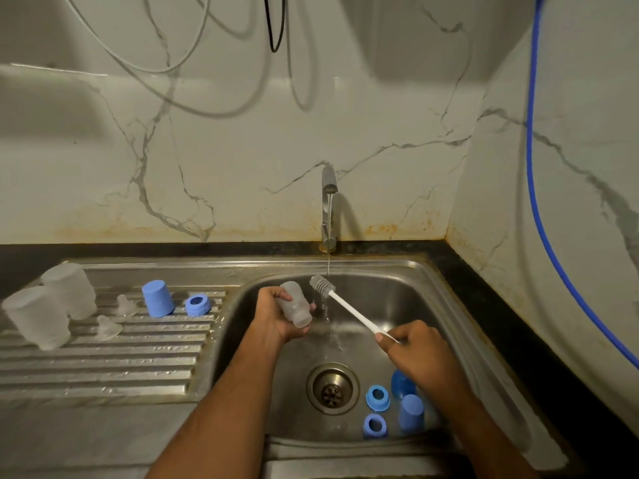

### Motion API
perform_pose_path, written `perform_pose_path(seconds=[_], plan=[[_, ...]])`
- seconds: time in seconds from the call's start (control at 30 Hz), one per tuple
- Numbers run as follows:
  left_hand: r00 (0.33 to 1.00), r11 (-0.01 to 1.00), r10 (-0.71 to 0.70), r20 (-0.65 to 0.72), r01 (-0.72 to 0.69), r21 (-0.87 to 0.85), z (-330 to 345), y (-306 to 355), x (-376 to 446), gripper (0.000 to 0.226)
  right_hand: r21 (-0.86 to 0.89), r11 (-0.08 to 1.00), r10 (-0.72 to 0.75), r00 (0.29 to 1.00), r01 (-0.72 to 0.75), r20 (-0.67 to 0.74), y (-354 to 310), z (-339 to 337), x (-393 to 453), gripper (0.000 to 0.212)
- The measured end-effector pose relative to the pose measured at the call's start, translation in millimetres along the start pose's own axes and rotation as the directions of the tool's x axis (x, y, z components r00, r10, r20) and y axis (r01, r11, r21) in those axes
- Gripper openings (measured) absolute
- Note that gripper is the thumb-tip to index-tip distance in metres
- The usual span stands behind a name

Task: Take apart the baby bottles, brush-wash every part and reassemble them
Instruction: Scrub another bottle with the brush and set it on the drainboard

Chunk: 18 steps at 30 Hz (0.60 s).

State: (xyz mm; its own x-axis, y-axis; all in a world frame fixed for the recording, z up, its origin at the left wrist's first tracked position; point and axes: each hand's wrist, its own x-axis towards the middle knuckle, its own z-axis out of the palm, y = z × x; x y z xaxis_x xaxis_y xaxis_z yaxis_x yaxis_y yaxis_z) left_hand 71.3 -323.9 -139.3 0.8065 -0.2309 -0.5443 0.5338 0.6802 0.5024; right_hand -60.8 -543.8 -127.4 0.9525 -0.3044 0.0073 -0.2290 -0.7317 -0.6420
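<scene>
A stainless-steel sink [432, 271] with a ribbed draining board [138, 361] on its left is set into a black stone counter [484, 281], backed by white marble-veined wall tiles [242, 150] that meet in a corner on the right. A blue hose [530, 167] hangs down the right wall, and grey cables loop across the upper wall. No writing can be read anywhere.

A thin stream runs from the chrome tap [328, 188] onto the bristle head of a white long-handled bottle brush [349, 307]. The right hand [415, 350] pinches the handle's end; the brush slants up and left, bristles just beside the bottle.

The left hand [280, 316] grips a small frosted clear plastic baby bottle [295, 304] over the basin, its long axis tilted, one end up-left, the other down-right.

On the draining board stand two frosted bottle bodies [52, 305], two clear silicone teats [114, 319], a blue cap [158, 298] and a blue screw ring [197, 304]. In the basin, right of the drain [332, 388], lie two blue rings [377, 411] and two blue caps [409, 402].
</scene>
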Motion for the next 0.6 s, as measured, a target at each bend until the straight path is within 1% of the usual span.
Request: perform_pose_path(seconds=[0.07,0.17,0.23,0.4,0.5,0.6], plan=[[0.999,0.999,0.039,0.024,-0.038,-0.03,1,4,4,0.064,-0.01,1.0,-0.018,1.0,0.019,0.009,0,-1,-1,0.043],[0.994,0.991,0.109,-0.022,-0.111,-0.079,0,8,16,0.054,-0.029,0.999,-0.042,0.999,0.043,0.023,0,-5,-2,0.047],[0.99,0.987,0.131,-0.049,-0.135,-0.091,-2,10,20,0.055,-0.052,0.998,-0.043,0.998,0.045,0.051,-1,-8,-3,0.044],[0.984,0.97,0.172,-0.036,-0.176,-0.17,-1,15,21,0.053,-0.1,0.993,-0.053,0.992,0.064,0.113,-6,-10,-4,0.038],[0.977,0.965,0.211,-0.022,-0.212,-0.157,0,17,22,0.05,-0.099,0.99,-0.086,0.991,0.096,0.101,-6,-5,0,0.043],[0.972,0.971,0.23,0.052,-0.227,-0.069,5,13,17,0.041,-0.103,0.989,-0.103,0.993,0.109,0.065,-8,2,5,0.043]])
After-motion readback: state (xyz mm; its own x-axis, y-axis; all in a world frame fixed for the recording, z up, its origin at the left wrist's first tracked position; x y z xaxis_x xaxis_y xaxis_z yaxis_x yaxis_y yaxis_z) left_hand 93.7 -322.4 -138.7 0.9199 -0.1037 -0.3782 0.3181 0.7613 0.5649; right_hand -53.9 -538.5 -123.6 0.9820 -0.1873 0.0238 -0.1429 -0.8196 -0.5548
